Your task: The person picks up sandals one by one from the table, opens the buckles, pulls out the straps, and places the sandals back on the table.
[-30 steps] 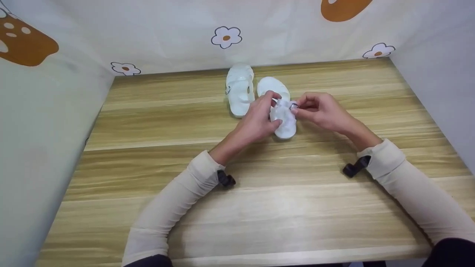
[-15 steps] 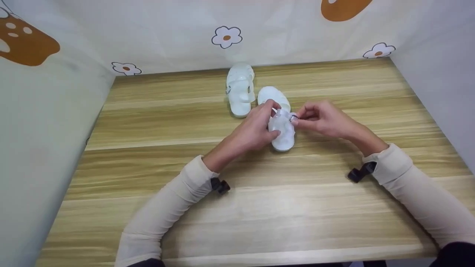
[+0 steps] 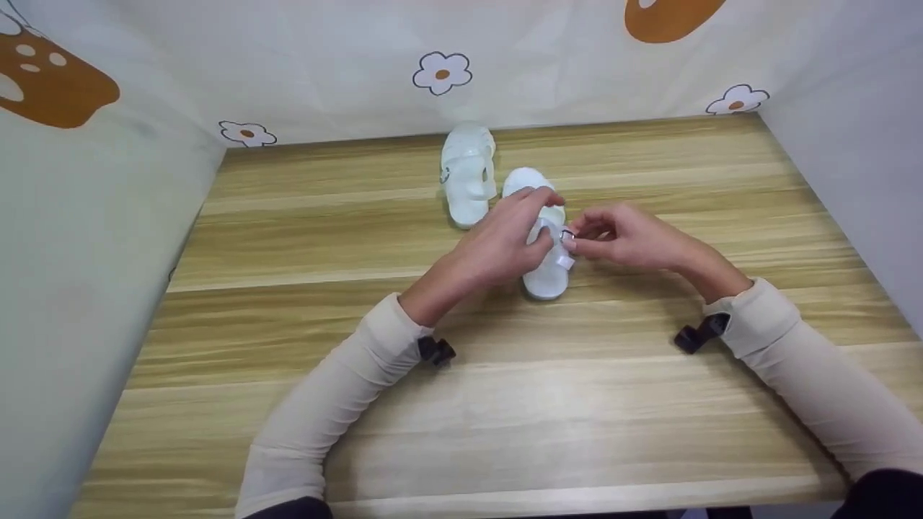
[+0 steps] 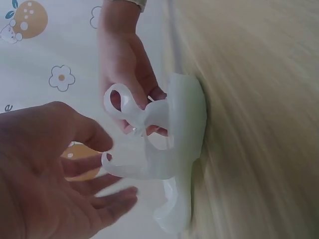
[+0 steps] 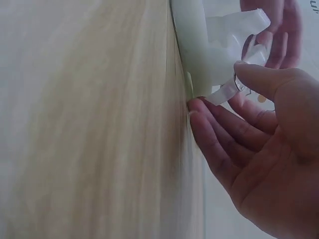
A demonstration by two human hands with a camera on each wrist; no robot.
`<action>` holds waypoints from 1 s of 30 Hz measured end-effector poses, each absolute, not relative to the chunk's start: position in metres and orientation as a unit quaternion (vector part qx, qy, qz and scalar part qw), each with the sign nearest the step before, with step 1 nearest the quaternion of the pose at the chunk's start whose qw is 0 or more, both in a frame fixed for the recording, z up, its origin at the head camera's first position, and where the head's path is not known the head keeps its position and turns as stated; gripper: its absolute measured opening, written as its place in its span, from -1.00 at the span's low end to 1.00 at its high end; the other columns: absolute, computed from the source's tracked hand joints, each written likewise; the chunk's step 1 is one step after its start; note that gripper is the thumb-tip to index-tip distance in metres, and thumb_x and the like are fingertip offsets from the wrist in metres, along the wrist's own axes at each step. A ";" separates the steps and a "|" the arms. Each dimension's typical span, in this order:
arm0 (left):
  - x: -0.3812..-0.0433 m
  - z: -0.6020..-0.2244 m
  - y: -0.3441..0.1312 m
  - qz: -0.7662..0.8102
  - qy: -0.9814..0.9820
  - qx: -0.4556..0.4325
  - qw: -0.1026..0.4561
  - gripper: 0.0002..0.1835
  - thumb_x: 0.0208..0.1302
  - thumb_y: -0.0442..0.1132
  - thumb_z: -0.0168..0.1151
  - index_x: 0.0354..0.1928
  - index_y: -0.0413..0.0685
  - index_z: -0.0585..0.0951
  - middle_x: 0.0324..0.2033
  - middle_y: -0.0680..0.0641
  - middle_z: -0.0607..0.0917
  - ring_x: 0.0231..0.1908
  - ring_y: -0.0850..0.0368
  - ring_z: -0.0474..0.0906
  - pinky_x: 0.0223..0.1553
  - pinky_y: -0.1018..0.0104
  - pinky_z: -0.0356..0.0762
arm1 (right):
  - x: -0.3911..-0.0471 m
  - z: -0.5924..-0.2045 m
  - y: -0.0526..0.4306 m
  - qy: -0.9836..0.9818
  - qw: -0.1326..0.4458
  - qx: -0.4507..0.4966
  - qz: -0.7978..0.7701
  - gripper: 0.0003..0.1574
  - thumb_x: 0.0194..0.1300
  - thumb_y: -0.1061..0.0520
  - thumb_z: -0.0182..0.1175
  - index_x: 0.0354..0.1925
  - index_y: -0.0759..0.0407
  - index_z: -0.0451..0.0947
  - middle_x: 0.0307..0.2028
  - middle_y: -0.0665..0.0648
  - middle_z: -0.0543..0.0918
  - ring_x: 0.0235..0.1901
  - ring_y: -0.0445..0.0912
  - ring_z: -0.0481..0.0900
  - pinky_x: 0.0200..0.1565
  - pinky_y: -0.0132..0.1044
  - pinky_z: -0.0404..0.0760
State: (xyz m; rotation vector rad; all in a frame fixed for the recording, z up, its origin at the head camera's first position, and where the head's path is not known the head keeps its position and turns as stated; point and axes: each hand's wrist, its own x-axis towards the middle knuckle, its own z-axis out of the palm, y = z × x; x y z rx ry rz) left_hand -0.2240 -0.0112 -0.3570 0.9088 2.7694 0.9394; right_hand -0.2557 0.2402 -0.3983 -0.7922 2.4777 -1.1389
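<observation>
A pale white sandal (image 3: 546,281) lies on the table, partly covered by my hands in the head view. My left hand (image 3: 505,234) arches over its left side, thumb and fingers spread; in the left wrist view the thumb is close to a raised loop of the sandal (image 4: 187,119), and contact there is unclear. At the sandal's right side, my right hand (image 3: 624,234) pinches the small metal-framed buckle (image 3: 567,236) between thumb and fingers. A short strap end (image 5: 224,93) sticks out below the buckle in the right wrist view.
A matching white sandal (image 3: 467,176) lies to the left and slightly farther back. The wood-grain table (image 3: 548,418) ends at a flower-printed cloth wall (image 3: 346,79), with further cloth on both sides.
The sandal and both hands first came nearer to me. Since then my left fingers have spread off the strap, whose end now points down to the right. My right hand stays at the buckle.
</observation>
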 end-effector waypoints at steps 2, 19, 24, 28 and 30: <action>-0.229 -0.357 -0.006 0.309 0.897 0.315 0.031 -0.67 0.58 -0.19 0.23 0.27 -0.08 0.67 0.20 -0.06 0.77 0.26 0.11 0.63 0.34 0.22 0.58 | -0.256 -0.399 0.242 0.863 0.146 -0.282 -0.393 -0.73 0.53 -0.05 0.38 -0.08 0.12 0.71 -0.16 0.08 0.82 -0.13 -0.10 0.72 -0.04 -0.42 0.68; -0.249 -0.383 -0.011 0.334 0.880 0.332 0.057 -0.75 0.44 -0.18 0.49 0.08 -0.04 0.85 0.00 0.00 0.89 0.05 0.18 0.74 0.18 0.27 0.66 | -0.267 -0.408 0.264 0.791 0.253 -0.289 -0.477 -0.66 0.67 0.08 0.18 0.08 0.39 0.59 0.13 0.32 0.77 0.13 -0.02 0.79 0.17 -0.24 0.77; -0.249 -0.383 -0.009 0.324 0.880 0.345 0.042 -0.75 0.45 -0.19 0.47 0.09 -0.05 0.84 0.02 -0.01 0.88 0.10 0.15 0.75 0.23 0.25 0.64 | -0.267 -0.408 0.263 0.791 0.249 -0.290 -0.478 -0.66 0.67 0.09 0.17 0.07 0.39 0.59 0.11 0.31 0.77 0.11 -0.01 0.78 0.17 -0.25 0.76; -0.249 -0.384 -0.008 0.323 0.877 0.354 0.030 -0.76 0.45 -0.21 0.46 0.09 -0.07 0.84 0.01 -0.03 0.88 0.10 0.10 0.75 0.25 0.24 0.63 | -0.265 -0.408 0.261 0.799 0.237 -0.289 -0.471 -0.69 0.66 0.08 0.20 0.05 0.34 0.61 0.05 0.28 0.79 0.04 -0.02 0.78 0.11 -0.28 0.76; -0.249 -0.384 -0.008 0.323 0.875 0.361 0.019 -0.76 0.45 -0.23 0.46 0.08 -0.09 0.84 0.00 -0.04 0.88 0.09 0.09 0.76 0.24 0.23 0.64 | -0.264 -0.408 0.259 0.797 0.233 -0.293 -0.475 -0.69 0.66 0.10 0.19 0.04 0.38 0.60 0.02 0.32 0.79 0.01 -0.02 0.78 0.08 -0.28 0.77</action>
